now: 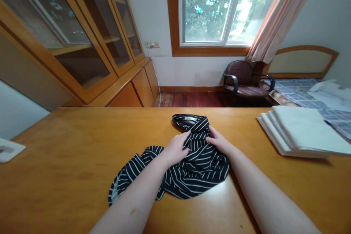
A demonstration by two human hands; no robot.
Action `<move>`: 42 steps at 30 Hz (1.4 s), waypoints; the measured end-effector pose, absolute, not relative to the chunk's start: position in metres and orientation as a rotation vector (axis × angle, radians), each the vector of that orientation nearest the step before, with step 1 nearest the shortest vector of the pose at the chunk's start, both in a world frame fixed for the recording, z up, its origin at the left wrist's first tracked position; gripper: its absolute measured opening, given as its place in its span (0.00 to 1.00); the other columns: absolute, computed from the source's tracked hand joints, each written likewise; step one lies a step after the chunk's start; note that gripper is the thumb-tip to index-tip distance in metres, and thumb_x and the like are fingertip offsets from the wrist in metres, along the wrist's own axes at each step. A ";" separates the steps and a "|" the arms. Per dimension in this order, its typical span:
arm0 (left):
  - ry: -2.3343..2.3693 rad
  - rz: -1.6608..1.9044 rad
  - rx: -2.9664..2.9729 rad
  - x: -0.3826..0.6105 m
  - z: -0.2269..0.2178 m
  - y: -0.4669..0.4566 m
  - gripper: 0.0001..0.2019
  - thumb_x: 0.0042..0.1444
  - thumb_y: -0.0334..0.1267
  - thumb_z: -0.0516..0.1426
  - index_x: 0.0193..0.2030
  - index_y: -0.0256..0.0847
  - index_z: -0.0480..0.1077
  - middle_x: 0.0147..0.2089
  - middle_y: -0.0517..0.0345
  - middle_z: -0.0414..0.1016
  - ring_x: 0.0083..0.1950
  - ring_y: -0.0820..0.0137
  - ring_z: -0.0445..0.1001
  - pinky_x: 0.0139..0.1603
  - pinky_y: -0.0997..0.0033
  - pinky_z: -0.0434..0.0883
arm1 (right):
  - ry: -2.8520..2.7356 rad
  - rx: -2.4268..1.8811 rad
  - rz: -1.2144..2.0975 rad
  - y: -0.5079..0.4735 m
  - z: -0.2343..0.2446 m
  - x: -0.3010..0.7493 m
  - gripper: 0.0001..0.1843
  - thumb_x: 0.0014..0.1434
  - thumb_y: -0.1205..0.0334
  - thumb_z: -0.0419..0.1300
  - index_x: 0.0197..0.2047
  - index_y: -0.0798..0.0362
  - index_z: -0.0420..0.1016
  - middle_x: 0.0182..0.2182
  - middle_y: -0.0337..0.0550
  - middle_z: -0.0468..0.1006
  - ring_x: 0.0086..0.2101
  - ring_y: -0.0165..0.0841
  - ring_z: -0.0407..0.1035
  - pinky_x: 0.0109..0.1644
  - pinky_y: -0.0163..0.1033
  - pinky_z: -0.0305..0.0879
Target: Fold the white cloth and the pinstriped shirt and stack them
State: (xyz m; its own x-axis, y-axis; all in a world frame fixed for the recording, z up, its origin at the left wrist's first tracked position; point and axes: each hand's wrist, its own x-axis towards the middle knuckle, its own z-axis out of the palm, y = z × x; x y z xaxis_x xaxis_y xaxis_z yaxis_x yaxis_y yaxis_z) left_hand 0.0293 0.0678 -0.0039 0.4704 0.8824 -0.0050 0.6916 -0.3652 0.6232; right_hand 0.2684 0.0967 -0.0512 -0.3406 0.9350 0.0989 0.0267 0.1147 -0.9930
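Observation:
A black shirt with thin white stripes lies crumpled on the wooden table. Its neck opening, with a pale label inside, points to the far side, and one part of the cloth spreads out to the left under my forearm. My left hand grips the fabric below the neck on the left, thumb apart from the fingers. On the opposite side, my right hand holds the cloth between thumb and fingers. Some of my fingertips are hidden in the folds.
A stack of folded white cloth sits at the table's right. A white object lies at the left edge. Beyond the table are a glass-fronted cabinet, a maroon armchair and a bed.

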 end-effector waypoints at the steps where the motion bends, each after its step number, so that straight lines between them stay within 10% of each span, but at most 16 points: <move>1: 1.204 0.439 2.198 0.031 -0.001 0.064 0.34 0.53 0.37 0.56 0.67 0.45 0.51 0.66 0.54 0.58 0.65 0.63 0.56 0.65 0.61 0.54 | -1.542 -0.990 1.371 0.096 -0.050 0.268 0.35 0.49 0.48 0.64 0.58 0.50 0.64 0.54 0.47 0.71 0.53 0.42 0.65 0.58 0.49 0.59; 8: 0.883 0.435 2.032 0.035 0.016 0.056 0.23 0.58 0.42 0.51 0.62 0.50 0.61 0.63 0.58 0.63 0.62 0.67 0.60 0.64 0.64 0.55 | -1.490 -1.230 1.338 0.089 -0.038 0.260 0.17 0.47 0.55 0.63 0.39 0.55 0.77 0.38 0.43 0.80 0.43 0.43 0.71 0.52 0.48 0.64; 15: 1.346 0.562 1.652 0.026 -0.001 0.074 0.17 0.61 0.46 0.42 0.36 0.40 0.67 0.30 0.60 0.73 0.29 0.71 0.70 0.34 0.70 0.68 | -1.335 -1.360 1.071 0.097 -0.043 0.266 0.14 0.45 0.56 0.57 0.31 0.56 0.77 0.32 0.44 0.80 0.40 0.44 0.71 0.46 0.47 0.66; 25: 1.400 0.449 1.690 0.027 -0.010 0.074 0.31 0.53 0.48 0.56 0.61 0.35 0.58 0.44 0.47 0.76 0.42 0.62 0.75 0.45 0.62 0.70 | -1.135 -1.123 1.337 0.088 -0.043 0.263 0.16 0.46 0.56 0.61 0.40 0.51 0.79 0.42 0.44 0.80 0.48 0.43 0.70 0.55 0.50 0.62; 32: 1.016 0.719 1.409 0.031 -0.018 0.079 0.21 0.50 0.32 0.58 0.53 0.36 0.66 0.53 0.49 0.74 0.54 0.63 0.72 0.57 0.60 0.65 | -1.077 -1.057 1.594 0.081 -0.042 0.259 0.20 0.45 0.54 0.62 0.42 0.52 0.78 0.37 0.46 0.81 0.45 0.45 0.72 0.52 0.52 0.65; 42: 1.218 0.797 1.481 0.025 -0.008 0.083 0.16 0.59 0.41 0.49 0.49 0.37 0.70 0.50 0.53 0.75 0.53 0.64 0.71 0.55 0.63 0.66 | -1.186 -1.189 1.308 0.087 -0.040 0.263 0.15 0.46 0.57 0.60 0.38 0.51 0.80 0.37 0.42 0.81 0.46 0.44 0.70 0.52 0.48 0.64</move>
